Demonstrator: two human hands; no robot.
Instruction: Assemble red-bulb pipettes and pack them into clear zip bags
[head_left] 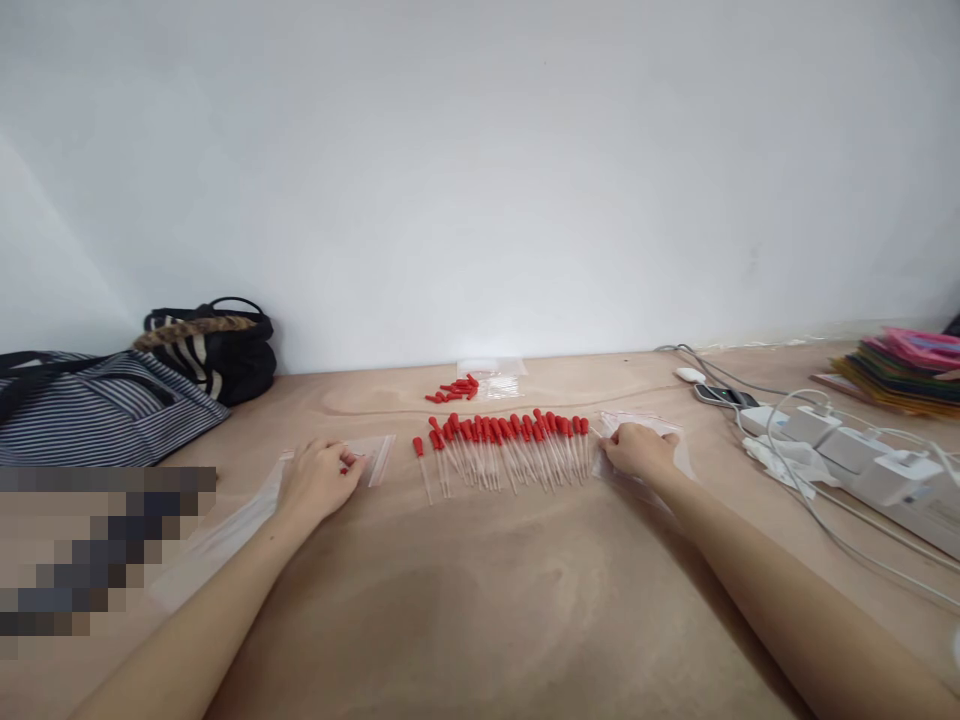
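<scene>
My left hand (321, 475) rests over a clear zip bag (381, 462), its fingers closed around a small red rubber bulb (346, 469) that shows partly between thumb and fingers. At the right, my right hand (637, 450) lies over another clear zip bag (681, 455). Its fingertips are pinched on a thin, clear dropper tube (595, 432), only the end of which shows. Between the hands lies a row of several droppers (510, 445), red bulbs away from me and clear tips towards me. One dropper (420, 455) sits slightly apart at the row's left end.
Loose red bulbs (454, 388) and a pile of clear tubes (501, 387) lie behind the row. Bags (97, 405) stand at left. On the right are a phone (724, 396), chargers on a power strip (919, 510), cables and a coloured stack (900, 370). A wall closes the back.
</scene>
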